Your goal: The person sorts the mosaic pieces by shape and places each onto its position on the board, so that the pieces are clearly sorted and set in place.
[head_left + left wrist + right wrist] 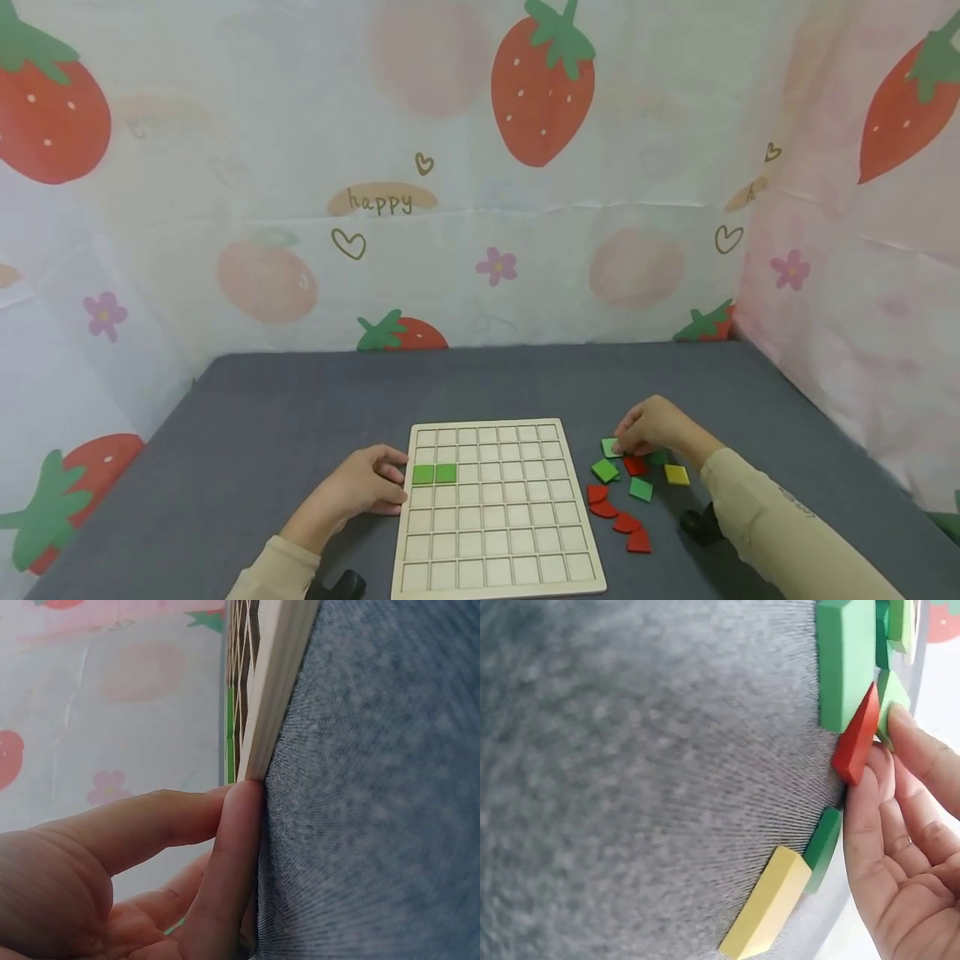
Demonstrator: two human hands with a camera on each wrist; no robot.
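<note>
My left hand rests at the left edge of a pale wooden grid board. In the left wrist view its fingertips touch the board's side. Two green square tiles lie side by side in the leftmost cells of the third row. Right of the board, my right hand pinches a light green tile between thumb and fingers. A red tile lies just below those fingers, with a dark green tile and a yellow tile close by.
More green tiles and another green tile lie near the board's right edge. Several red pieces, some curved, are scattered below them. A grey cloth covers the table, and a strawberry-print curtain stands behind it.
</note>
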